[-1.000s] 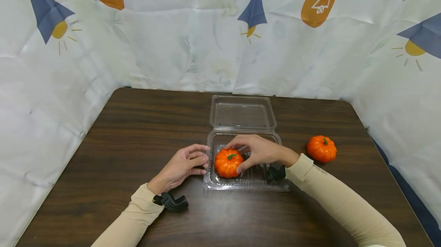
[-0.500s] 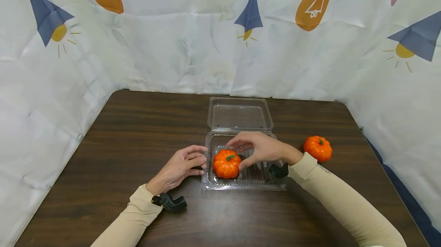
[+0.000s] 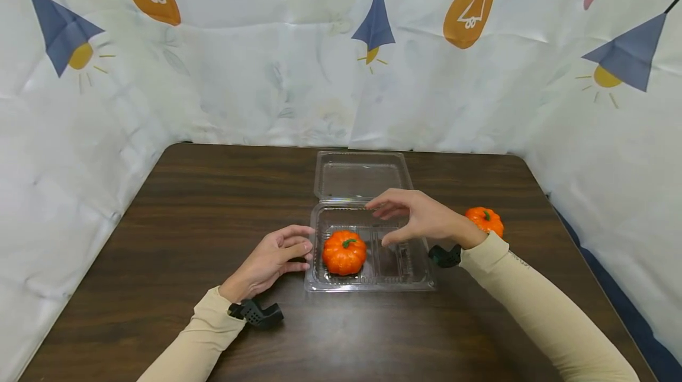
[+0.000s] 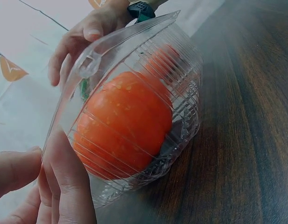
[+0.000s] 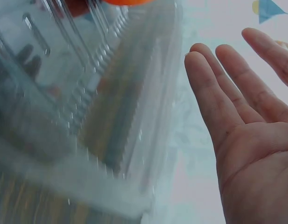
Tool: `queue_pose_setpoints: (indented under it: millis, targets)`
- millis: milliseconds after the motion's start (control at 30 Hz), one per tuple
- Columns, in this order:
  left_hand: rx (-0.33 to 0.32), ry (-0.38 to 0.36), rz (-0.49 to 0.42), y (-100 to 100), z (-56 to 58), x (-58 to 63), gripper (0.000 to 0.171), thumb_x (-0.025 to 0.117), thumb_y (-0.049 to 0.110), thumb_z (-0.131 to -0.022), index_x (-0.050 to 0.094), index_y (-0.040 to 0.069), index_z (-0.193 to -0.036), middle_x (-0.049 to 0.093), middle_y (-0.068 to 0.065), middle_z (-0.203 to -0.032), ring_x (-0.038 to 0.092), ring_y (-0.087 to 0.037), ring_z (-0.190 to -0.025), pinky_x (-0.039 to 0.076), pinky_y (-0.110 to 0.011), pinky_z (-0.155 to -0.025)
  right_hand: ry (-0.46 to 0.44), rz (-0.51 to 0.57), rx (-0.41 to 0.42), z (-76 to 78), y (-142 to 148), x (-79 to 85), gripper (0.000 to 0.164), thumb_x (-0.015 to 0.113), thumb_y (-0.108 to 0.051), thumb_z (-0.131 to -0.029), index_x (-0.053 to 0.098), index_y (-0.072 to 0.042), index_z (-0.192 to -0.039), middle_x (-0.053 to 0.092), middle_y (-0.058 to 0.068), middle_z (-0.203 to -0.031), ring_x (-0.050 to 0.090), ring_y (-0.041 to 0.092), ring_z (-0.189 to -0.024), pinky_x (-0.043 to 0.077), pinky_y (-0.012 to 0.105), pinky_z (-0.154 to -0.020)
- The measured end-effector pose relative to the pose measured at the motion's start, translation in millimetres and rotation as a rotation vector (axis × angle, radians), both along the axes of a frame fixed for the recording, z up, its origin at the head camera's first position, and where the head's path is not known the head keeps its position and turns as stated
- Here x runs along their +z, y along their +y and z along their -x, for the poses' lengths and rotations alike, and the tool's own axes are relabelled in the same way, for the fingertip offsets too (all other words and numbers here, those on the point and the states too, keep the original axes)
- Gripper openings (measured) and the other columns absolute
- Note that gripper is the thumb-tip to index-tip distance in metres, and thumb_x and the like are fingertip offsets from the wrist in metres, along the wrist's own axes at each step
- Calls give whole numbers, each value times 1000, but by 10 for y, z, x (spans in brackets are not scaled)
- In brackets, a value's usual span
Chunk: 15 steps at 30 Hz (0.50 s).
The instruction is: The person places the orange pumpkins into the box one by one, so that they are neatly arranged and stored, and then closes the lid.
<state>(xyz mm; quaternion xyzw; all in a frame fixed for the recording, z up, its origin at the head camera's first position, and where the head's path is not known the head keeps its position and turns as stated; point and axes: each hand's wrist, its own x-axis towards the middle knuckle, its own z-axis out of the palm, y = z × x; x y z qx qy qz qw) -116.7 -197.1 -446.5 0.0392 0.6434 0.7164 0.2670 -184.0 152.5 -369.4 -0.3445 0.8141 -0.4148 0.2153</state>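
Note:
An orange toy pumpkin (image 3: 344, 253) with a green stem sits in the left part of a clear plastic clamshell container (image 3: 405, 280), whose lid (image 3: 364, 176) lies folded back. My left hand (image 3: 274, 260) is at the container's left edge; in the left wrist view its thumb (image 4: 16, 170) and fingers (image 4: 65, 182) pinch the rim. Over the right part of the container, my right hand (image 3: 418, 216) is raised with spread fingers, holding nothing. In the right wrist view, its fingers (image 5: 232, 88) extend loosely beside the container wall.
A second orange pumpkin (image 3: 485, 219) stands on the dark wooden table (image 3: 229, 192) to the right, partly behind my right wrist. A white printed curtain (image 3: 256, 86) hangs around the table's back and sides.
My right hand has let go of the pumpkin in the container and moved up and to the right. The left hand stays at the container's edge. The head view has shifted slightly.

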Motion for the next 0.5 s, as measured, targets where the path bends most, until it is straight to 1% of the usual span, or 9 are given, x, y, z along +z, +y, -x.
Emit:
queue_pose_setpoints:
  millis: [167, 233, 367, 467, 500]
  targets:
    - [6, -1, -1, 0, 4, -2, 54, 69, 17, -100, 46, 0, -146, 68, 4, -102, 69, -14, -89, 64, -30, -85, 34, 33, -36, -11, 197, 52, 72, 90, -25, -82, 56, -10, -144, 60, 13, -145, 63, 31, -130, 54, 32, -109]
    - [3, -1, 3, 0, 2, 0, 54, 69, 17, -101, 45, 0, -146, 68, 4, -103, 69, -14, -89, 64, -30, -86, 42, 55, -58, -21, 273, 73, 72, 90, -23, -82, 56, -9, -144, 60, 14, -144, 63, 33, -129, 55, 33, -108]
    - [-1, -2, 5, 1, -1, 7, 53, 67, 18, -102, 45, 0, -146, 67, 4, -104, 68, -13, -90, 63, -29, -86, 52, 86, -114, -42, 425, 103, 70, 90, -20, -81, 58, -11, -143, 60, 14, -144, 64, 35, -127, 55, 37, -108]
    - [-1, -3, 5, 3, -2, 13, 54, 67, 18, -102, 44, -1, -147, 67, 4, -104, 68, -12, -90, 63, -29, -86, 58, 94, -153, -53, 539, 122, 67, 89, -19, -82, 59, -17, -142, 60, 8, -143, 64, 35, -126, 55, 36, -108]
    - [-2, -2, 6, 3, -2, 14, 54, 67, 18, -102, 44, -1, -147, 67, 4, -104, 68, -12, -90, 63, -29, -86, 62, 99, -163, -55, 577, 127, 67, 89, -18, -82, 59, -18, -142, 60, 8, -143, 64, 32, -125, 55, 35, -107]
